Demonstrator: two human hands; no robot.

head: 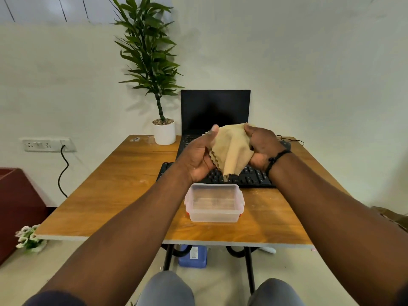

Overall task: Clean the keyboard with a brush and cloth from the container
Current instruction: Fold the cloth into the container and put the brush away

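container: clear plastic box [214, 203] at the table's [106, 195] near edge, no lid on it; looks empty, no brush visible
keyboard: black keyboard [247, 176] just behind the box, partly hidden by the hands
left hand: left hand [198, 155] pinches the tan cloth's [231, 149] left edge, thumb up
right hand: right hand [260, 146] grips its right side; cloth bunched between both, above the keys
beyond: open laptop [215, 109], dark screen; potted plant [159, 69]
risk: a loose, bunched cloth could snag a keycap; one-handed wiping may shift the keyboard
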